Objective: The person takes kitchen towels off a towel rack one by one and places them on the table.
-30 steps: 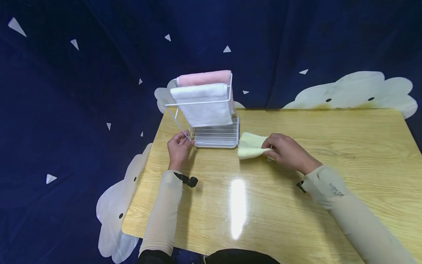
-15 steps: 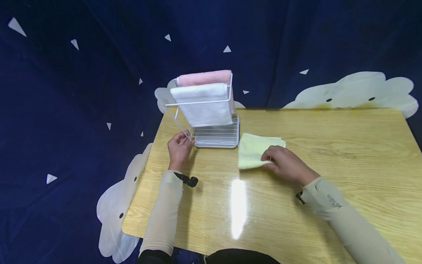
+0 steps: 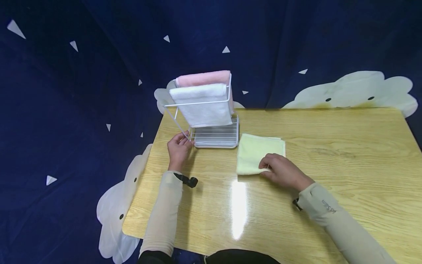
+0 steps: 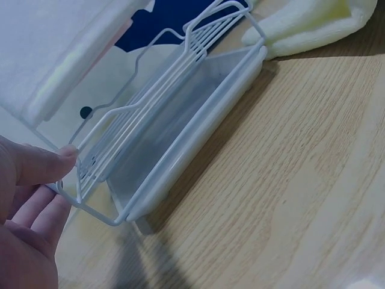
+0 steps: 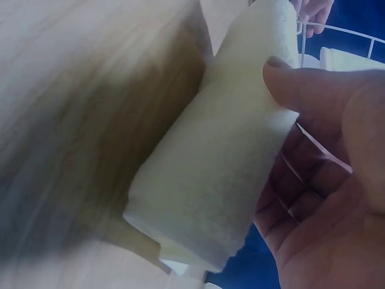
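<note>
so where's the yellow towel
In the head view, the yellow towel lies right of the white wire rack, one edge pinched by the right hand.

Left hand [image 3: 178, 149] and right hand [image 3: 282, 171] each in a thumb-and-finger pinch, both arms [image 3: 163, 212] outstretched

On my head feed the light is bright and even, a white glare streak burning out the grain of the pale yellow wooden bench [image 3: 263, 205]. My left wrist feed runs dim and bluish, shadow hugging the white rectangular tray [image 4: 200, 137]. My right wrist feed looks hazy, the bench blurred and darkly shadowed beside the pale yellow cloth towel [image 5: 198, 162].
</note>
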A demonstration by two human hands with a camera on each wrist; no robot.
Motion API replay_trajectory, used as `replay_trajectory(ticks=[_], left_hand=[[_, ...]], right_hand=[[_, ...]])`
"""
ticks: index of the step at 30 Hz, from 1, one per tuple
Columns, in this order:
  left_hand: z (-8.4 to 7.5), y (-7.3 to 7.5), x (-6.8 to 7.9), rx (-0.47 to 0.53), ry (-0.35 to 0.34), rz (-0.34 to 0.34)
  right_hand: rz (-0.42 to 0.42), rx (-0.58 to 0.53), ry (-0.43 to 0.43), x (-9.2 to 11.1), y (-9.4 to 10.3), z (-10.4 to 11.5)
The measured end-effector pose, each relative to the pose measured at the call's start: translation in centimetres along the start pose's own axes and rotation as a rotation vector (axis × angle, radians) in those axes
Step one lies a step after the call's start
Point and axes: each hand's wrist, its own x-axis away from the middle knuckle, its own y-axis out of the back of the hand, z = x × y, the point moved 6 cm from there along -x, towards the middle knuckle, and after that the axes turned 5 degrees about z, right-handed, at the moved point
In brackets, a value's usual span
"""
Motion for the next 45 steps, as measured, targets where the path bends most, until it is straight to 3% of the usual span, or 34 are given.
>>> replay_trajectory(ticks=[8,22,35,45], left_hand=[[-0.1,0.1,0.1,-0.011,0.005,-0.009],[0.0,0.1,-0.1,0.039,0.017,0.040],[-0.3,-0.1,0.1,0.018,-0.012,0.010],[-0.4,0.1,0.1,-0.011,-0.006,0.014]], right_hand=[[0.023,-0.019,0.008,0.3,-1.4,-0.4],[0.084,-0.053,-0.018,0.8,-3.4,-1.4],[0.089,0.000,-0.049,0.8,-4.4,-1.6],[0.094,-0.018,-0.047,0.9,-4.1,-1.3]])
